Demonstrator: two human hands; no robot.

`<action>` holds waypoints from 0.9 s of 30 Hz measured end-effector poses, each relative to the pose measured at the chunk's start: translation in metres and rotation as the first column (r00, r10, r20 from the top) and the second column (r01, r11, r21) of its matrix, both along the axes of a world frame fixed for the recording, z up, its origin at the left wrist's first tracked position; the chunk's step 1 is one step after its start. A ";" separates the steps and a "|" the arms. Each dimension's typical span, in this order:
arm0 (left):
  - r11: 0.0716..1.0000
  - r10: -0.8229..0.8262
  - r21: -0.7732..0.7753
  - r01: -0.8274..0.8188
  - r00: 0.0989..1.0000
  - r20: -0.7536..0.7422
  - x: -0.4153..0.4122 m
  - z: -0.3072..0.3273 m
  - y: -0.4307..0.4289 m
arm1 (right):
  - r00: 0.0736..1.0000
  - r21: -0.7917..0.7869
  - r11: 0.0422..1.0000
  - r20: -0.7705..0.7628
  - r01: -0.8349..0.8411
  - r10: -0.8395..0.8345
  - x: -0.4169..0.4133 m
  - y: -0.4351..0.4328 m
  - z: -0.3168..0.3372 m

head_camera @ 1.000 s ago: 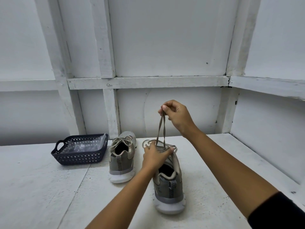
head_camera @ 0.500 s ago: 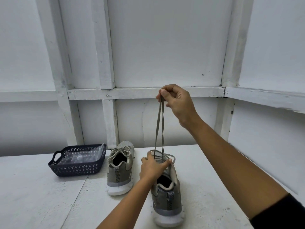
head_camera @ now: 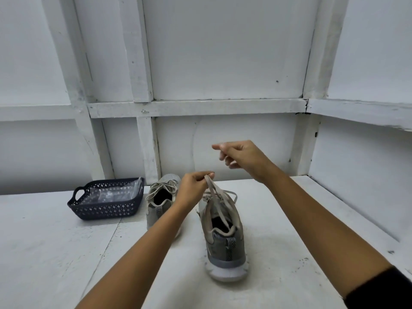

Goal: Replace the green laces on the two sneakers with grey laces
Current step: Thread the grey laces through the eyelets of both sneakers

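While the left hand [head_camera: 196, 186] pinches the lace [head_camera: 213, 188] just above the near sneaker [head_camera: 223, 233] on the table [head_camera: 289, 219] and the right hand [head_camera: 243, 156] hovers loosely curled and empty, the lace should be drawn out eyelet by eyelet, with the sneaker steadied.

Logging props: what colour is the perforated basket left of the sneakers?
The basket is dark navy, seen best in the head view.

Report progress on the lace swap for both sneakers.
Done: the bow on the near sneaker is undone. In hand: the left hand pinches its loose lace; the right hand, raised, shows no lace. Left: unthreading this one, the far sneaker still tied, and both relacings.
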State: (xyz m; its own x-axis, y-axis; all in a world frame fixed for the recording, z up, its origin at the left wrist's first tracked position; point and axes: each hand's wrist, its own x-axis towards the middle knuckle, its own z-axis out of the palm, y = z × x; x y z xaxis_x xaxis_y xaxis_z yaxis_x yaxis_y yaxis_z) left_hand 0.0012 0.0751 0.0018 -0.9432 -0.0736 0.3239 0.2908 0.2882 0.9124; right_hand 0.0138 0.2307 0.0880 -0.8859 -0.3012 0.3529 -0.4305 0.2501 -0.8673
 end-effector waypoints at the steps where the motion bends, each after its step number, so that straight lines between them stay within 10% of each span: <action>1: 1.000 0.006 0.002 -0.006 1.000 -0.005 0.000 -0.001 -0.001 | 0.997 0.084 0.994 0.041 0.066 -0.070 -0.010 0.002 -0.013; 7: 1.000 -0.014 -0.021 0.013 0.999 -0.045 0.006 -0.007 0.003 | 0.998 0.577 0.816 0.069 -0.034 -0.007 -0.029 -0.014 -0.070; 12: 0.998 0.020 -0.055 -0.026 0.994 -0.108 0.014 -0.020 0.009 | 0.993 0.457 0.886 0.049 0.073 -0.107 -0.045 -0.023 -0.087; 18: 0.999 0.039 0.015 -0.045 0.963 0.267 0.002 -0.065 0.022 | 0.977 0.209 0.971 0.152 0.114 -0.148 -0.058 -0.026 -0.090; 27: 0.977 0.106 -0.211 -0.035 0.936 0.337 0.004 -0.056 0.029 | 1.000 -0.128 0.992 0.012 0.006 -0.004 -0.036 -0.034 -0.017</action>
State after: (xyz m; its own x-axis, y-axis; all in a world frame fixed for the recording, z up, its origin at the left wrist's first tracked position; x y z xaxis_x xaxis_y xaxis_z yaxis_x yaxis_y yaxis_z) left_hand 0.0053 0.1041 -0.0544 -0.9937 -0.1115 -0.0051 -0.0586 0.4822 0.8741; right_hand -0.0226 0.1962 0.0713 -0.8918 -0.2494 0.3776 -0.4187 0.1384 -0.8975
